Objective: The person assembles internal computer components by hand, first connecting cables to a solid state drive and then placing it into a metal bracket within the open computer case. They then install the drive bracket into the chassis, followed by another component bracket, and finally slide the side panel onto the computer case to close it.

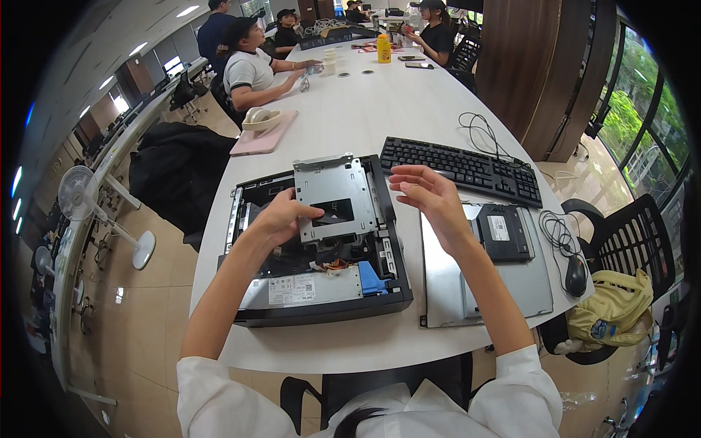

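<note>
Head view: an opened desktop case lies flat near the front edge of a long white table, its open side up so that the inside can be reached from above. The left hand rests on the grey metal drive cage in the upper half of the case, fingers curled over the cage's left edge and thumb on its top plate, a grip that steadies the cage. The right hand hovers just right of the case, palm inward and fingers loosely spread, holding nothing; it seems poised to meet the cage's right side. A blue tab and a bundle of orange wires show in the case below the cage. To the right of the case lies the grey side panel, laid flat out of the way, with a black drive on top of it. Beyond the case sits a black keyboard; a mouse lies further right. Other people sit at the table's far end.
</note>
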The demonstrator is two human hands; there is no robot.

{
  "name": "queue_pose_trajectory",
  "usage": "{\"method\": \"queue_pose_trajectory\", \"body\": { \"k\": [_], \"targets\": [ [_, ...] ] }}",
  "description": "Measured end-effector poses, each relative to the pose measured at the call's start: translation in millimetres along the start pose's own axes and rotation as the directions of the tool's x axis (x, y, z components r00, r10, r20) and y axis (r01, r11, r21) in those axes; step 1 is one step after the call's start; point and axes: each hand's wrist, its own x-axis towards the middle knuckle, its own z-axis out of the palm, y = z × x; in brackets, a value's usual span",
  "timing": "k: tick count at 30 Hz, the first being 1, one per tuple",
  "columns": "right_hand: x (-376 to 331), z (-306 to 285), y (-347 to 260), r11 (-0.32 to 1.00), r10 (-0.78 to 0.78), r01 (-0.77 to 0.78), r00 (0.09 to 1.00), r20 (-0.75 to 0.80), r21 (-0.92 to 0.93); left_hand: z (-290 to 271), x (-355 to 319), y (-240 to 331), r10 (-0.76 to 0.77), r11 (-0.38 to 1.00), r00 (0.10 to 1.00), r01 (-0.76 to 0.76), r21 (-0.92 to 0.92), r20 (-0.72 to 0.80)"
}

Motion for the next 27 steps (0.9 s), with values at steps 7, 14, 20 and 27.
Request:
{"method": "queue_pose_trajectory", "body": {
  "k": [7,14,20,27],
  "targets": [
    [-3,2,6,0.999,0.051,-0.051,0.999,0.003,0.002,8,-3,-1,-0.019,1.0,1.0,0.019,-0.011,0.025],
    [-5,6,7,0.999,0.031,-0.031,0.999,0.012,-0.006,9,-3,-3,-0.034,0.998,0.999,0.032,0.059,0.037],
    [-6,3,6,0.999,0.051,-0.05,0.999,0.009,-0.018,1,0,-3,-0.012,1.0,0.998,0.011,0.013,0.066],
    [-2,6,10,0.999,0.037,-0.036,0.999,0.016,-0.035,3,-5,2,-0.012,0.998,0.987,0.022,-0.055,0.163]
  ]
}}
